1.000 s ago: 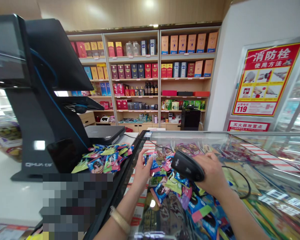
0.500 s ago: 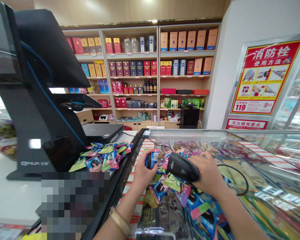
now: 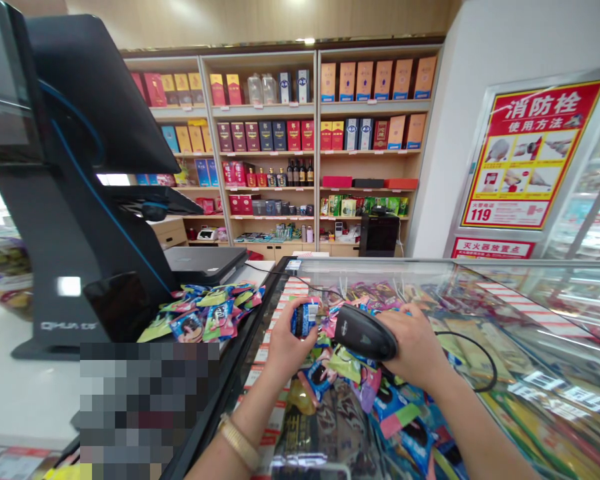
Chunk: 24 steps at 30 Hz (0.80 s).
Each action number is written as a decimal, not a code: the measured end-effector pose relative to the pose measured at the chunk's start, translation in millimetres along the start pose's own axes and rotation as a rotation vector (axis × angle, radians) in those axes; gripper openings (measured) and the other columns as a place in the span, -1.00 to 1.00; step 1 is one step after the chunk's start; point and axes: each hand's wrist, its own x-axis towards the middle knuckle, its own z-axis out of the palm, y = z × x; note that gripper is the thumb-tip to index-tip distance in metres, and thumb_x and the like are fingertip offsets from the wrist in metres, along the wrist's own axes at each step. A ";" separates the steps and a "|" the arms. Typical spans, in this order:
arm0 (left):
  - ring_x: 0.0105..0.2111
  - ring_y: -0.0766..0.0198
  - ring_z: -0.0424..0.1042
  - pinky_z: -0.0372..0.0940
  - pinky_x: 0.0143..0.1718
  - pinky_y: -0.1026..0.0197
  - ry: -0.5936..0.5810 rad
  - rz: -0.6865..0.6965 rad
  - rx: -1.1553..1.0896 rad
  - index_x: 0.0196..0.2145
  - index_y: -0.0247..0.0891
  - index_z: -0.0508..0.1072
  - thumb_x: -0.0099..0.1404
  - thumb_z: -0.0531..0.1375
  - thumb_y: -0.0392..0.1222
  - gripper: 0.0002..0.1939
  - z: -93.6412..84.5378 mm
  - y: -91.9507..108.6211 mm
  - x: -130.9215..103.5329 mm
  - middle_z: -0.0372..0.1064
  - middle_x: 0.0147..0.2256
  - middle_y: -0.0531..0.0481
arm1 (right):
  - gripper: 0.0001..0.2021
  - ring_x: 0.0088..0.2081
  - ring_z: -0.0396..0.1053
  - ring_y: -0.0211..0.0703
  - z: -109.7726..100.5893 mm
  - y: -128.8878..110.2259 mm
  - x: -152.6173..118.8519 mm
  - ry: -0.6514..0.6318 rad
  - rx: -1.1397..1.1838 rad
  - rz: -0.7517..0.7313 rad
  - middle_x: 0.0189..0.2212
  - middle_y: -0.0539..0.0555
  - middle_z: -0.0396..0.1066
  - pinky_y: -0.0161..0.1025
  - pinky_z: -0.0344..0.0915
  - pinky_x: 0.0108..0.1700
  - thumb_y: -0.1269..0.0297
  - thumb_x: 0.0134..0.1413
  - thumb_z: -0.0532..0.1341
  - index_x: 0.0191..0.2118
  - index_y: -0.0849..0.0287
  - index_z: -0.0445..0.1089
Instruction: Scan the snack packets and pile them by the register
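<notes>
Between the thumb and fingers of my left hand [image 3: 286,340] is a small blue wrapped snack packet [image 3: 305,320], with a white barcode patch facing right. My right hand [image 3: 417,347] is wrapped round the grip of a black barcode scanner [image 3: 363,332]. The scanner's head points left at the packet, a short gap apart. Below both hands lies a pile of blue, pink and green snack packets [image 3: 350,363] on the glass counter. More such packets [image 3: 215,313] are heaped to the left, by the black register stand.
A black register with screens [image 3: 105,100] stands at the left, with a flat black device [image 3: 205,263] behind the left heap. The scanner's cable [image 3: 490,360] loops right of my hand. Packaged goods fill the glass display counter [image 3: 480,293]. Shelves of boxes [image 3: 267,153] line the back wall.
Almost nothing differs. The packet in my left hand has turned very slightly, showing more of its white patch, and the scanner has stayed in nearly the same place.
</notes>
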 end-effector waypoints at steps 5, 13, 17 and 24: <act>0.09 0.08 0.32 0.20 0.13 0.06 0.007 -0.028 -0.035 0.09 -0.22 0.27 0.20 0.15 -0.21 -0.52 1.4 -4.4 -0.7 0.33 0.08 -0.14 | -0.81 -0.39 0.34 -0.17 -1.2 14.8 -3.3 0.153 -0.113 -0.001 -0.46 0.01 0.47 -0.19 -0.02 -0.21 0.37 -0.18 0.12 -0.35 0.12 0.41; -0.03 0.15 0.42 0.23 0.08 0.02 -0.201 -0.094 -0.202 0.26 -0.31 -0.08 0.26 0.07 -0.25 -0.33 34.7 5.8 13.4 0.41 -0.04 -0.21 | -0.84 -0.36 0.39 -0.15 -2.0 54.8 -11.9 0.298 -0.280 0.030 -0.38 0.04 0.49 -0.22 0.04 -0.20 0.31 -0.07 0.16 -0.30 0.15 0.38; 0.06 0.08 0.35 0.18 0.12 0.01 -0.277 -0.078 0.099 0.18 -0.30 0.18 0.29 0.02 -0.23 -0.51 52.4 12.8 23.1 0.36 0.06 -0.24 | -0.87 -0.37 0.38 -0.15 3.3 58.9 -13.2 0.273 -0.272 0.049 -0.42 0.02 0.48 -0.22 0.04 -0.21 0.31 -0.09 0.17 -0.33 0.13 0.37; 0.16 -0.12 0.20 0.08 0.13 -0.15 -0.212 -0.111 0.598 0.30 -0.32 0.06 0.37 -0.06 -0.03 -0.39 61.6 17.5 23.2 0.23 0.15 -0.37 | -0.86 -0.38 0.37 -0.16 10.2 63.4 -14.6 0.246 -0.259 0.064 -0.43 0.00 0.47 -0.23 0.03 -0.22 0.30 -0.08 0.18 -0.32 0.13 0.37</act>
